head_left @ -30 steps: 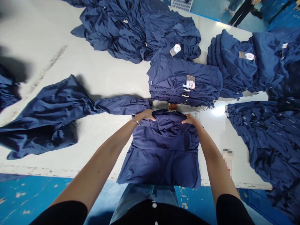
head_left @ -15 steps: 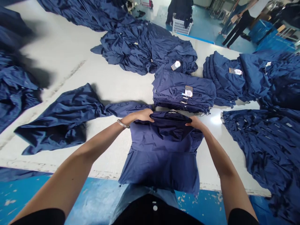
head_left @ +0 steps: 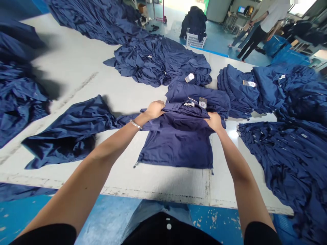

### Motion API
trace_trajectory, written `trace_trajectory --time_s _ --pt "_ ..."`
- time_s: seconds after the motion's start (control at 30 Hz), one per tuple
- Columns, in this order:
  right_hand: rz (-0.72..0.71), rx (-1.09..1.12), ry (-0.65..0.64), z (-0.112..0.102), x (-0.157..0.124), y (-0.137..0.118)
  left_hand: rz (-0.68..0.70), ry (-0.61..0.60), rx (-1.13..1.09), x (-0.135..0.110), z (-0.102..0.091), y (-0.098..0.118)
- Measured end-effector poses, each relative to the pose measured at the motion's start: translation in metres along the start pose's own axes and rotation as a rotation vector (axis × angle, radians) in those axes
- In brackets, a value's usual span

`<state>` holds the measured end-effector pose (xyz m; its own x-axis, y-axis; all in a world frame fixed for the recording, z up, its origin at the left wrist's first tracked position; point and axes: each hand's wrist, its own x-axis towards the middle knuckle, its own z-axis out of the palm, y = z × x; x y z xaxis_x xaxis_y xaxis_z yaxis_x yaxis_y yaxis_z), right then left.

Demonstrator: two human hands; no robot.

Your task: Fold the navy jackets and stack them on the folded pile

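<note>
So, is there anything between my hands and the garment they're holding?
Nothing visible: the left hand and right hand both grip the garment directly. The folded stack lies beyond it, not between.

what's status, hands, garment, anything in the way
Left hand, right hand gripping navy fabric garment. Garment spread over white tabletop. Folded navy fabric stack behind, partly hidden.

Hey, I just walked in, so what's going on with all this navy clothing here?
A person at a white table grips a navy garment with both bare hands, the left hand at one side of its far end and the right hand at the other. The rest spreads toward the person. Just beyond is a folded navy stack; a crumpled garment lies to the left, and a large navy pile to the right.
</note>
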<state>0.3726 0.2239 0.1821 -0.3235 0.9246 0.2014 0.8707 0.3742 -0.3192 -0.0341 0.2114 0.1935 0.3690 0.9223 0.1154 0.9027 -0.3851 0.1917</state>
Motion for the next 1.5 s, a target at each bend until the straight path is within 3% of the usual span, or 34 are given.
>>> trace_trajectory --time_s 0.13,0.3,0.4,0.5,0.6,0.73,0.9,1.0,1.1,1.17,1.37,1.43,1.5 --pt "-0.1 -0.121 -0.051 0.052 -0.042 -0.001 0.053 -0.021 0.043 -0.048 0.053 0.002" --pt "-0.199 -0.023 -0.175 0.129 -0.143 -0.001 -0.035 -0.024 -0.123 -0.147 0.152 0.018" --pt "-0.146 0.022 -0.259 0.167 -0.201 0.001 -0.035 -0.116 -0.212 -0.203 0.202 0.036" --pt "-0.041 0.041 -0.312 0.185 -0.235 0.005 -0.072 -0.165 -0.243 -0.239 0.229 0.054" --pt "-0.023 0.056 -0.349 0.185 -0.245 0.013 -0.069 -0.164 -0.255 -0.255 0.233 0.066" --pt "-0.053 0.036 -0.363 0.173 -0.251 0.021 -0.022 -0.169 -0.245 -0.267 0.225 0.079" --pt "-0.009 0.019 -0.422 0.162 -0.274 0.021 -0.124 -0.283 -0.229 -0.285 0.219 0.102" --pt "0.083 0.082 -0.318 0.155 -0.28 0.016 -0.19 -0.301 -0.253 -0.29 0.215 0.113" --pt "0.232 0.122 -0.151 0.148 -0.269 -0.003 -0.252 -0.258 -0.288 -0.286 0.21 0.127" --pt "0.299 0.139 -0.123 0.148 -0.255 -0.025 -0.271 -0.215 -0.32 -0.278 0.207 0.141" --pt "0.599 0.251 -0.305 0.156 -0.211 -0.086 -0.254 -0.206 -0.386 -0.247 0.216 0.188" --pt "0.656 0.443 -0.348 0.152 -0.204 -0.089 -0.256 -0.241 -0.379 -0.243 0.224 0.195" --pt "0.626 0.696 -0.362 0.144 -0.197 -0.086 -0.267 -0.273 -0.37 -0.243 0.23 0.198"
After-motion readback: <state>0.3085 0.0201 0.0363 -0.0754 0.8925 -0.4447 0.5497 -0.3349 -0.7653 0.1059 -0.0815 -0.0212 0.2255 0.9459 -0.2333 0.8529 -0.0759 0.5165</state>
